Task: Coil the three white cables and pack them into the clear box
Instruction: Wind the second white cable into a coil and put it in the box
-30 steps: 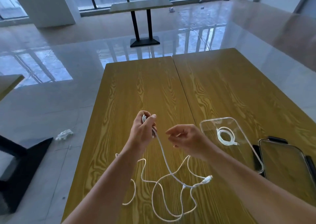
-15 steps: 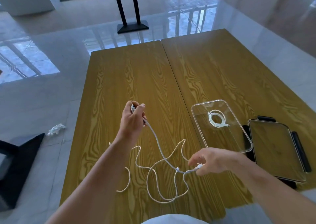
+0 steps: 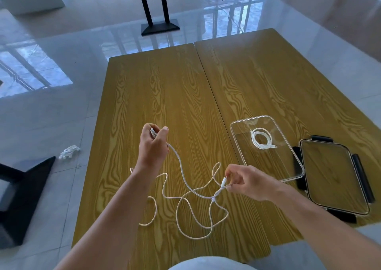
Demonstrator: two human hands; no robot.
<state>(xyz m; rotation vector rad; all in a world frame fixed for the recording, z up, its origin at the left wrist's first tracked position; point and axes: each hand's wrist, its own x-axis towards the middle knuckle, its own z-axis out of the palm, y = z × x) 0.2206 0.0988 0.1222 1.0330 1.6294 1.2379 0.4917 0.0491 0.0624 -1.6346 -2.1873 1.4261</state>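
The left hand (image 3: 152, 146) holds a few finished loops of the white cable (image 3: 191, 189) at centre frame. The cable runs slack toward lower right, where the right hand (image 3: 245, 182) pinches its plug end, nearer the clear box (image 3: 296, 164).

Both arms are bare all the way up, no sleeves, no watch, no rings or bands that I can spot on either the left hand (image 3: 151, 148) or the right hand (image 3: 247, 182). Only clothing showing is a bit of pale grey-white fabric (image 3: 206, 264) at the bottom edge, can't tell which garment.
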